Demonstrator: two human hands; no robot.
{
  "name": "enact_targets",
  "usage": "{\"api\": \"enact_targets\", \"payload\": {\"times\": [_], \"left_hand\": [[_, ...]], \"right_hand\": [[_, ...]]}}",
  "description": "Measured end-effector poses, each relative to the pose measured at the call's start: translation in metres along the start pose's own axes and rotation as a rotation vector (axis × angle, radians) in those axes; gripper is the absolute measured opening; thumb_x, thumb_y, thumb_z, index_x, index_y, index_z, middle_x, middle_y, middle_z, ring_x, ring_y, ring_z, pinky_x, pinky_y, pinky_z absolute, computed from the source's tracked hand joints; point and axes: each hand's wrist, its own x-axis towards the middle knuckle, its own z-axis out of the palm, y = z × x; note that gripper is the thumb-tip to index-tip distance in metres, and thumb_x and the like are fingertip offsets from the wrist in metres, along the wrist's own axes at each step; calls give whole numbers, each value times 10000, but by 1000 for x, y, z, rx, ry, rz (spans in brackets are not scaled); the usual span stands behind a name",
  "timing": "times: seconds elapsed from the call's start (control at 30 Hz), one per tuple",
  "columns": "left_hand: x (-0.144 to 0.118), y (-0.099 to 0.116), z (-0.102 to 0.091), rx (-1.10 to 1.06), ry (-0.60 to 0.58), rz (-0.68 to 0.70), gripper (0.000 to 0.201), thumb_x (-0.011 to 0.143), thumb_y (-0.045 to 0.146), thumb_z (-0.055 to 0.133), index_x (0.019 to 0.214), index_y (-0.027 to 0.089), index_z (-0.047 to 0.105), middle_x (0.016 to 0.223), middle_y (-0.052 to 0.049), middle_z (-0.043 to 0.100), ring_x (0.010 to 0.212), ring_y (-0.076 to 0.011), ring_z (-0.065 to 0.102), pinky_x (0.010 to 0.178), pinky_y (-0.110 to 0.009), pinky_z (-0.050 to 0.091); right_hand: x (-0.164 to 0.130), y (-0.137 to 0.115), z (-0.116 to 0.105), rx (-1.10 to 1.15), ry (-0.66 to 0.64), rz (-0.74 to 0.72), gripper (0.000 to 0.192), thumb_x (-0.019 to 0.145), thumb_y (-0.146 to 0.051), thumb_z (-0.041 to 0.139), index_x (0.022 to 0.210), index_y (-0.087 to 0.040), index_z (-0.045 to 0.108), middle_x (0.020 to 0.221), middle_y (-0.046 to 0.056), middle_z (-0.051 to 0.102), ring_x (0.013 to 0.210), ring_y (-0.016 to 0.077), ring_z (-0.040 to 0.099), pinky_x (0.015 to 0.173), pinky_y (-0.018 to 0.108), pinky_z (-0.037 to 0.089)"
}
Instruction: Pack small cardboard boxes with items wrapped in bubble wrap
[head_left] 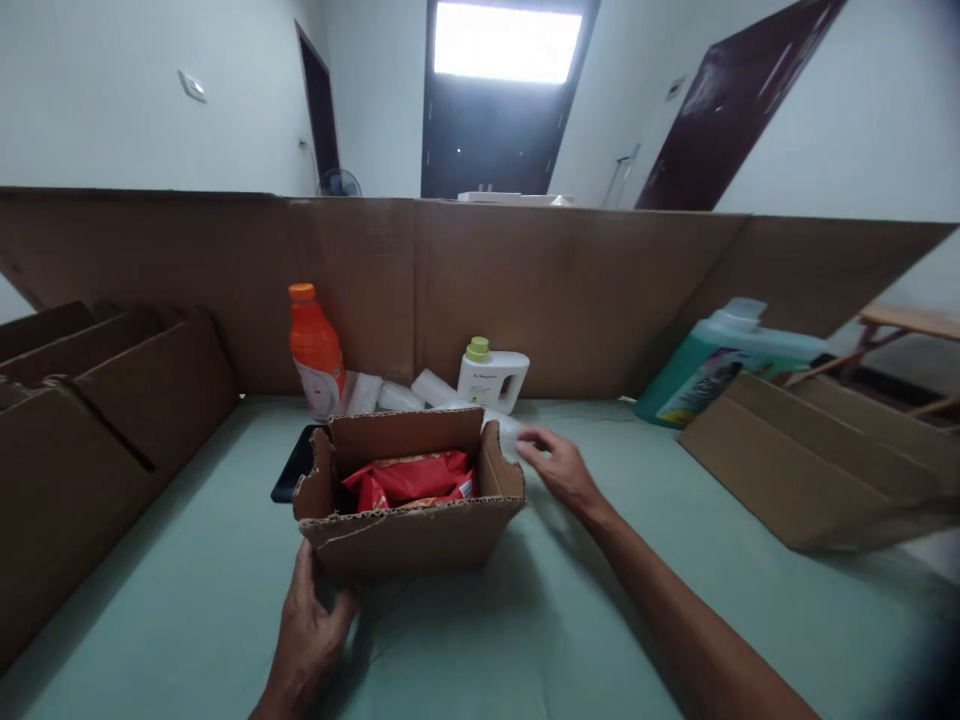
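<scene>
There is one view only, from a camera on the person's head, looking forward and down across the desk (225, 600). It sits close above the small cardboard box (409, 530) near the bottom centre, faces the cardboard wall (525, 290), and catches the dark doorway (495, 130) beyond it.

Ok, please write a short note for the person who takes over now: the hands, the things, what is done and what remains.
Left hand holds the near wall of the small cardboard box.
Right hand is open, fingertips on a white wrapped roll beside the box's right flap.
Done: red packets lie inside the box.
Left: outside it are more white rolls, orange bottle, white bottle, a dark flat item.
</scene>
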Motion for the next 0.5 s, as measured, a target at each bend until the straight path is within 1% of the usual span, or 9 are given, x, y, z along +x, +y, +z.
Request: {"api": "enact_targets", "payload": {"times": [0.07,0.13,0.17,0.2,0.27,0.33,0.37,0.43,0.5], "left_hand": [[-1,2,-2,2,-37,-3,651,775,495,659,1298,158,467,1209,-147,623,1033,-294,634,725,-335,542],[-3,5,-3,-1,-54,4,616,785,481,661,1291,185,474,1196,-120,630,1026,-281,633,701,-316,532],[-3,7,-4,-5,-52,10,594,787,476,660,1277,193,482,1194,-112,631,1040,-281,629,718,-319,531],[-4,8,-5,-4,-49,17,572,785,472,661,1257,197,493,1191,-107,632,1056,-283,623,746,-328,530],[-4,10,-6,6,-46,32,547,770,471,668,1218,199,511,1182,-103,632,1064,-286,618,794,-353,527],[-4,12,-7,8,-41,45,562,755,472,676,1217,199,511,1180,-103,630,1064,-288,619,832,-374,525],[-4,13,-7,1,-39,46,583,751,472,676,1237,199,502,1185,-104,629,1068,-288,620,849,-383,525],[-4,13,-7,-15,-47,42,618,761,466,665,1288,202,478,1202,-105,628,1077,-284,625,881,-395,523],[-3,14,-6,-16,-64,52,619,771,454,656,1308,201,478,1224,-108,630,1097,-283,624,910,-400,518]], "right_hand": [[-29,14,-39,-12,9,127,416,862,-532,524,881,-161,713,766,53,706,697,201,642,647,313,518],[-61,25,-72,-44,34,237,440,814,-573,574,877,-162,716,724,50,691,628,193,617,585,304,494],[-75,29,-84,-68,61,281,436,784,-572,606,899,-166,717,781,69,708,651,201,626,595,315,496],[-89,29,-93,-96,101,313,432,763,-561,629,933,-174,717,888,98,726,713,219,646,629,334,506],[-110,22,-99,-130,187,324,410,769,-529,630,988,-192,708,1132,144,704,901,266,668,725,379,521],[-123,5,-89,-89,181,275,370,822,-494,595,1031,-209,705,1245,141,672,1036,284,654,794,400,525],[-127,-6,-78,-40,128,244,364,844,-474,587,1074,-216,702,1256,131,672,1067,281,650,811,400,529],[-127,-25,-48,96,-46,200,426,850,-422,608,1224,-224,656,1290,123,666,1114,275,643,836,396,537],[-120,-39,-15,234,-197,187,589,799,-352,648,1366,-216,562,1363,137,627,1188,285,618,858,399,540]]}}
